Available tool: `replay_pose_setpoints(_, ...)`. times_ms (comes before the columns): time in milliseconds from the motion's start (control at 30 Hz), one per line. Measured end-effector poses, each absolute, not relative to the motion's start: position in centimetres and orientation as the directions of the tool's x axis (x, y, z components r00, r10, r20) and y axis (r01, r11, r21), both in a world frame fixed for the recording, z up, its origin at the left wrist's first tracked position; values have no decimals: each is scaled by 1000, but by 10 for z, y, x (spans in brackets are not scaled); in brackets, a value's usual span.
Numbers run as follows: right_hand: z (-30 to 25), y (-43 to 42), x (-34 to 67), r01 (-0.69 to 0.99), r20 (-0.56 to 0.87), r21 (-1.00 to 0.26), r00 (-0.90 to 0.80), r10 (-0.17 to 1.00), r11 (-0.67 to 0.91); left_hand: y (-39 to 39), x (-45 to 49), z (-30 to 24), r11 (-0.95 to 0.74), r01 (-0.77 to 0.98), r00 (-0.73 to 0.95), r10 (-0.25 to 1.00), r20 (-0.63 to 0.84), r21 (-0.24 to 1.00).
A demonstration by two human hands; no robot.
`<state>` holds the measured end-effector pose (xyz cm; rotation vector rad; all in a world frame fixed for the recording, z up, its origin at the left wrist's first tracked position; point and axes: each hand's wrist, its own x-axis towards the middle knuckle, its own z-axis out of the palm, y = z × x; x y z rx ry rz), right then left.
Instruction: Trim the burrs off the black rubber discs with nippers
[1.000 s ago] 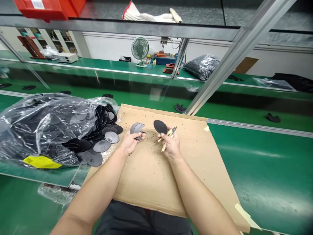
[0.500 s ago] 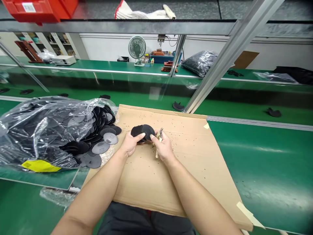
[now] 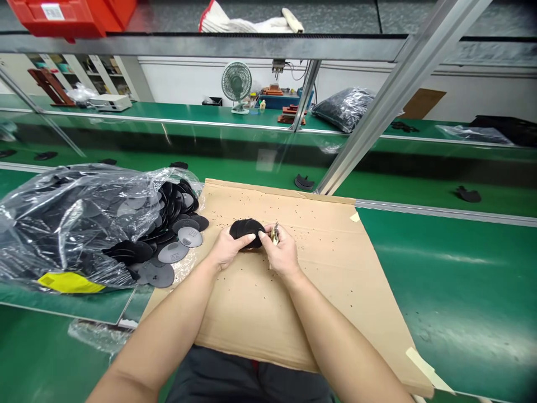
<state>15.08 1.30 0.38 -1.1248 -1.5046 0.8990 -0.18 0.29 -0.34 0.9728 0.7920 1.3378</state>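
Over the cardboard sheet (image 3: 268, 313) the left hand (image 3: 225, 252) and right hand (image 3: 282, 254) pinch a small stack of black discs (image 3: 246, 229) between them; the right also grips small cutters (image 3: 274, 233); leftward lies a plastic bag (image 3: 71, 218) spilling discs; beyond, a green conveyor (image 3: 419, 184).

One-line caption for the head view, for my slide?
Both hands, left hand and right hand, grip a stack of black discs over cardboard; right also holds small cutters.
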Motion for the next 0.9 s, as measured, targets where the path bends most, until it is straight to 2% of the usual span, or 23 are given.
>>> replay_pose_setpoints(100, 6, 13, 152, 236, 267, -931, -77, 961, 278, 3, -2, -2, -42, -397, 65, 995, 74, 917)
replay_pose_setpoints(200, 9, 14, 156, 250, 236, -929, -173, 956, 274, 2, -2, 0, -31, -380, 80, 995, 66, 925)
replay_pose_setpoints(333, 12, 17, 162, 190, 175, -953, -285, 942, 235, 1, -3, 1, -12, -377, 130, 989, 66, 926)
replay_pose_setpoints(533, 13, 17, 164, 219, 111, -960, -269, 957, 173, 1, -3, -2, -8, -350, 138, 989, 60, 937)
replay_pose_setpoints(733, 14, 17, 164, 280, 138, -936, -263, 955, 213, 0, -2, -2, 2, -388, 138, 989, 56, 922)
replay_pose_setpoints(900, 10, 18, 166, 251, 120, -951, -246, 962, 183, -1, -1, -2, 38, -423, 195, 980, 50, 905)
